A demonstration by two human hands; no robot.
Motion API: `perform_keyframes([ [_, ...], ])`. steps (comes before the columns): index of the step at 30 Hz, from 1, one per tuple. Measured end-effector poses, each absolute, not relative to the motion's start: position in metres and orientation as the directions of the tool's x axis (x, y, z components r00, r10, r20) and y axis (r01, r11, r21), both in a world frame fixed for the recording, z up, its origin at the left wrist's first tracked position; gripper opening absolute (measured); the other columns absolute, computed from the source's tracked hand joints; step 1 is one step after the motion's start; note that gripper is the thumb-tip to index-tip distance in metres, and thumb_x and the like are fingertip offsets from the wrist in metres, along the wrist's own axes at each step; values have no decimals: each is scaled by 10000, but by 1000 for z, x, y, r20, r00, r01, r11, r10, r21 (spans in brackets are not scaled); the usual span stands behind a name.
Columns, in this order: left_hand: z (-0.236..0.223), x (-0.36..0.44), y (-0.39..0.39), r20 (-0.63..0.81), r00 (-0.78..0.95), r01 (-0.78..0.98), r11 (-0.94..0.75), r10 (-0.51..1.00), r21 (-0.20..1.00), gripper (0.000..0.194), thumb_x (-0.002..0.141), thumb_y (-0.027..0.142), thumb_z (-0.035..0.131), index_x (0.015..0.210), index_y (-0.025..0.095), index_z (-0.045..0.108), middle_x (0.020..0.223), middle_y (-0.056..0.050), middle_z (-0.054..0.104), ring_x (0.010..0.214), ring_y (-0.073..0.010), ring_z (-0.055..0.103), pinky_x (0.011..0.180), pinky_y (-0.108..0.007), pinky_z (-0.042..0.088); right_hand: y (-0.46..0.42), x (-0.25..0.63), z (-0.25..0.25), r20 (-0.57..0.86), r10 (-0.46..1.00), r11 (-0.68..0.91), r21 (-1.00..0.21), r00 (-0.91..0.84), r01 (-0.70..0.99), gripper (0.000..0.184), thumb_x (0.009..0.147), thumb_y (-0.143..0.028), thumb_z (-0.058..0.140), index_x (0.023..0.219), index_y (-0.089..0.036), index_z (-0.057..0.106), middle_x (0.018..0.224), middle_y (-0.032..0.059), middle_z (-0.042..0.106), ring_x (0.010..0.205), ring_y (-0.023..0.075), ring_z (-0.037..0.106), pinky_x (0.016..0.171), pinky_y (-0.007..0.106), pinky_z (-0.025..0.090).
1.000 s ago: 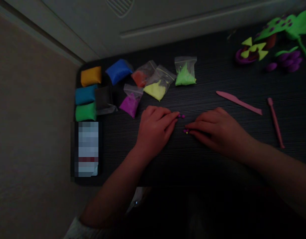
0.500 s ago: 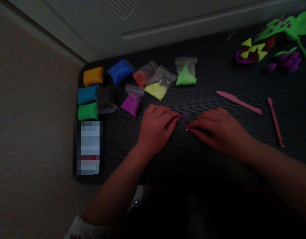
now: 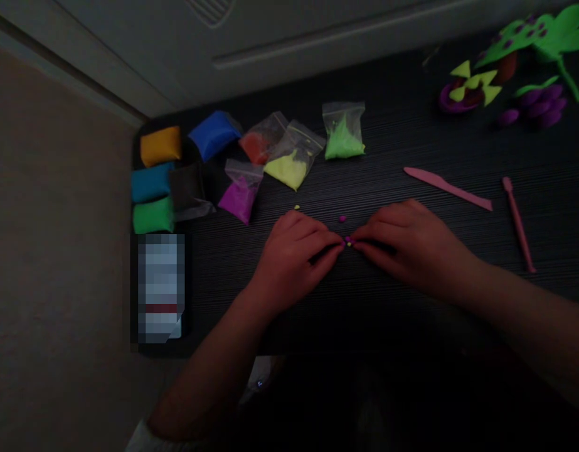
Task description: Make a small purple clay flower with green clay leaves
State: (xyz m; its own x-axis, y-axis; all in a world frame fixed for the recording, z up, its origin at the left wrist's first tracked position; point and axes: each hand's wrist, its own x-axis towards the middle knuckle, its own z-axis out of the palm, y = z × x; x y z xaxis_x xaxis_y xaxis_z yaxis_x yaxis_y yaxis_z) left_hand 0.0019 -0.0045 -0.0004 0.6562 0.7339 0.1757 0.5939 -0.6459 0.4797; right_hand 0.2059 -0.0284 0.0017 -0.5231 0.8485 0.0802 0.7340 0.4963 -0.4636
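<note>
My left hand pinches a tiny bit of purple clay at its fingertips. Facing it, my right hand pinches a small purple and yellow clay piece. The fingertips of both hands nearly meet at this piece, just above or on the dark table. A loose purple clay ball lies a little beyond the fingertips. Behind my left hand is a small yellow clay bit. The exact shape of the held piece is too small to make out.
Bags of purple clay, yellow clay and green clay lie at the back, with more packets and a phone to the left. On the right are a pink clay knife, a pink stick tool and finished clay figures.
My left hand has moved slightly right and nearer to me, bringing its purple bit to the piece in my right hand. The whole view has shifted a little.
</note>
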Motion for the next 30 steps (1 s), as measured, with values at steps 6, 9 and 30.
perform_keyframes([
  [6, -2, 3, -4, 175, 664, 594, -655, 727, 468, 144, 782, 276, 547, 868, 211, 642, 810, -6, 635, 820, -144, 515, 813, -324, 389, -28, 207, 1, 75, 846, 500, -459, -529, 734, 195, 826, -262, 459, 933, -191, 606, 827, 51, 615, 801, 184, 537, 709, 319, 319],
  [9, -3, 3, -4, 175, 667, 592, -657, 725, 467, 143, 780, 276, 551, 868, 209, 643, 817, -3, 636, 822, -144, 516, 805, -316, 390, -27, 207, 0, 77, 846, 501, -450, -527, 739, 195, 829, -272, 455, 928, -196, 605, 822, 42, 610, 799, 182, 536, 708, 317, 322],
  [30, -3, 4, -2, 167, 673, 580, -654, 720, 486, 149, 778, 290, 555, 859, 197, 639, 815, -4, 632, 819, -140, 514, 804, -306, 387, -27, 207, 1, 84, 847, 502, -453, -526, 737, 209, 829, -294, 457, 961, -206, 593, 839, 28, 610, 805, 178, 544, 710, 320, 343],
])
